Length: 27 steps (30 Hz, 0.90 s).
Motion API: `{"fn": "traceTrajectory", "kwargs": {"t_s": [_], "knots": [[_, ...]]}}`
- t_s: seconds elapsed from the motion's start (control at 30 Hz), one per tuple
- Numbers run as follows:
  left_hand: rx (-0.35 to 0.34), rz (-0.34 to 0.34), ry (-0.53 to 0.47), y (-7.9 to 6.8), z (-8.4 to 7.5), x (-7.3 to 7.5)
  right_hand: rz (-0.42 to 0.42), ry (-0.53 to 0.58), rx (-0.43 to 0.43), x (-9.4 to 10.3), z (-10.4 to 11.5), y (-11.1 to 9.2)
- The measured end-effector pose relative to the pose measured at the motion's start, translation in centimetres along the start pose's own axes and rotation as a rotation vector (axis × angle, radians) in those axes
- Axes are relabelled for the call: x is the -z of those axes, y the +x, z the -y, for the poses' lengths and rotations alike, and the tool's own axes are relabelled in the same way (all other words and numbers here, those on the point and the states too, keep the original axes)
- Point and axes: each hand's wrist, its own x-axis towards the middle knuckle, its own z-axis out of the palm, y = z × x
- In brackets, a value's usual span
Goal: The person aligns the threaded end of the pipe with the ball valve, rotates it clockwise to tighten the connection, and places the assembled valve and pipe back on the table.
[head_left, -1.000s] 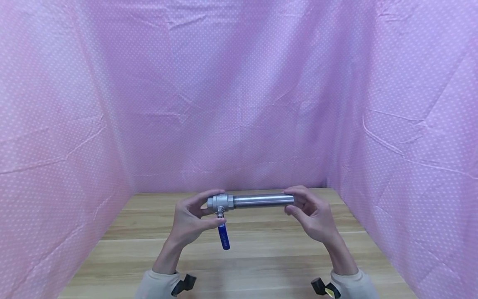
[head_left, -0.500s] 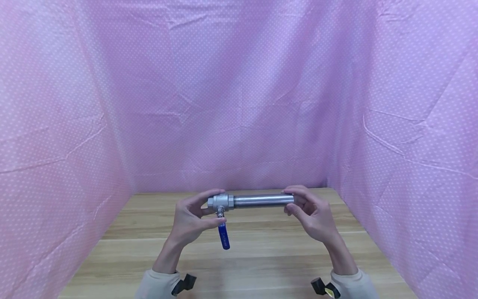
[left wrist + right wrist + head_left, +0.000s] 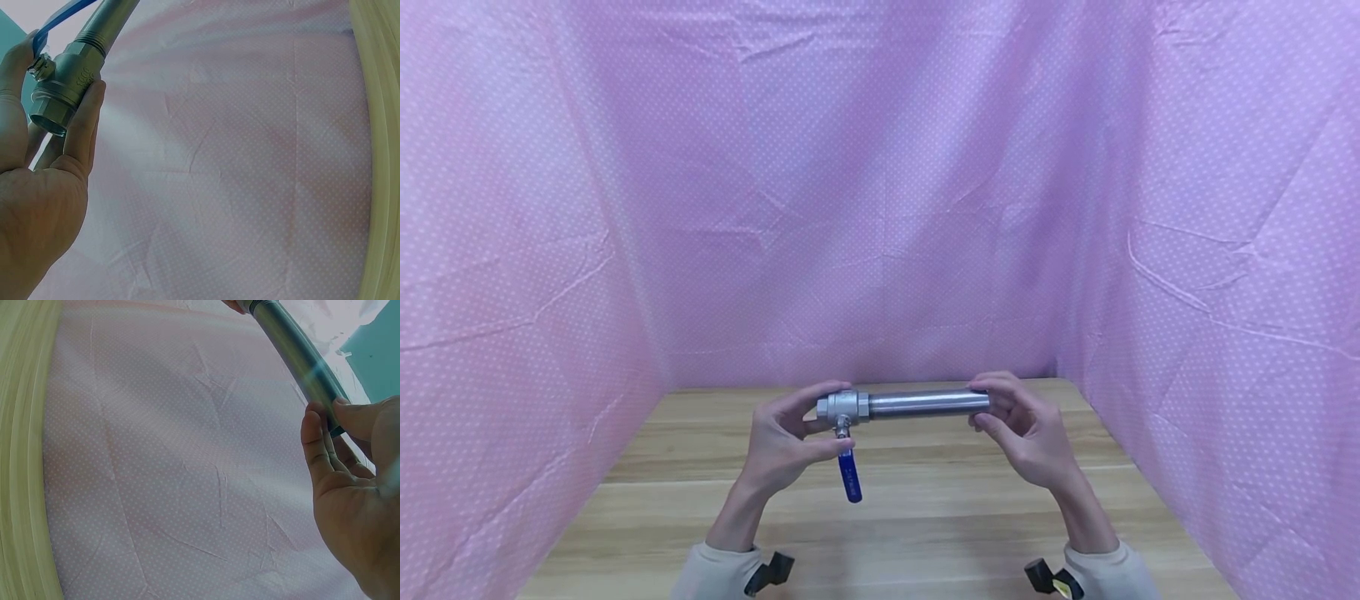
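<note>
A silver ball valve (image 3: 842, 407) with a blue lever handle (image 3: 850, 477) is joined to a straight steel pipe (image 3: 928, 404), the two lying level in one line above the table. My left hand (image 3: 782, 437) holds the valve, thumb at the lever's base and fingers along the body's far side. In the left wrist view the valve's open hexagonal end (image 3: 53, 115) faces the palm, and thread shows where the pipe enters. My right hand (image 3: 1030, 433) pinches the pipe's free end between thumb and fingers. That pipe end (image 3: 334, 428) is partly covered by fingertips in the right wrist view.
A wood-grain table (image 3: 910, 533) spreads below both hands. Pink dotted cloth (image 3: 880, 208) hangs at the back and along both sides, wrinkled and creased. Black wrist mounts (image 3: 769, 572) sit at both pale sleeves (image 3: 715, 571).
Both hands keep their grip on the valve and pipe in nearly the same place. The right fingertips shift very slightly at the pipe's end.
</note>
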Motion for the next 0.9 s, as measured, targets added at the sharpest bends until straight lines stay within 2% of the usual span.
{"fn": "traceTrajectory", "kwargs": {"t_s": [0.67,0.9], "knots": [[0.001,0.01,-0.004,-0.07,0.44,-0.06,-0.005,-0.12,-0.042,0.21,0.04,-0.03],[0.009,0.01,-0.005,-0.13,0.62,-0.06,-0.009,-0.178,-0.092,0.33,0.05,-0.2]]}}
